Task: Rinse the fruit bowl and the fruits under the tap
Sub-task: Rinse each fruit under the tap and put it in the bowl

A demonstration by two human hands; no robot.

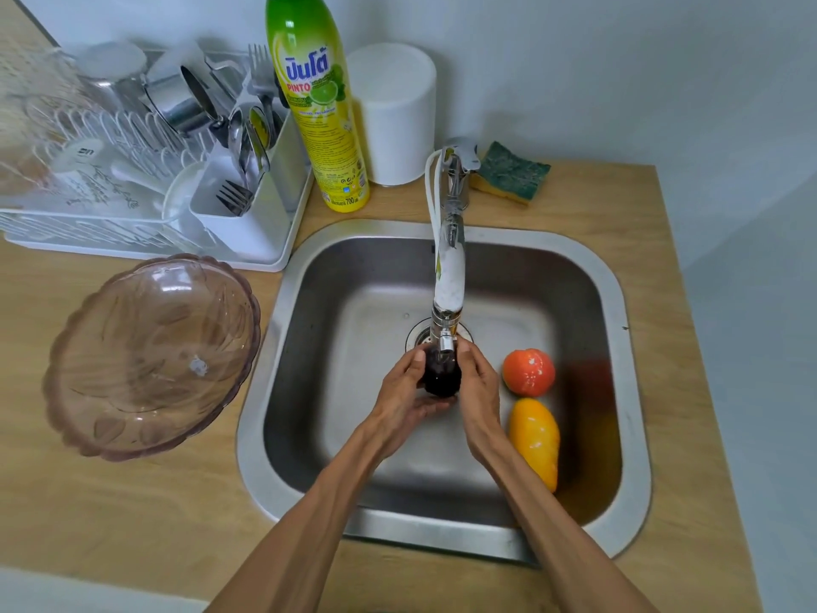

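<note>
A dark purple fruit (440, 377) sits right under the tap spout (446, 342), over the middle of the steel sink (636, 391). My left hand (404, 391) cups it from the left and below, and my right hand (475, 382) holds it from the right. An orange-red round fruit (528, 372) and a yellow elongated fruit (535, 438) lie on the sink floor to the right of my right hand. The clear pinkish fruit bowl (150, 353) rests tilted on the wooden counter left of the sink, with nothing in it.
A white dish rack (146, 241) with cutlery and cups stands at the back left. A green and yellow dish soap bottle (318, 108) and a white canister (395, 112) stand behind the sink. A green sponge (510, 172) lies by the tap base.
</note>
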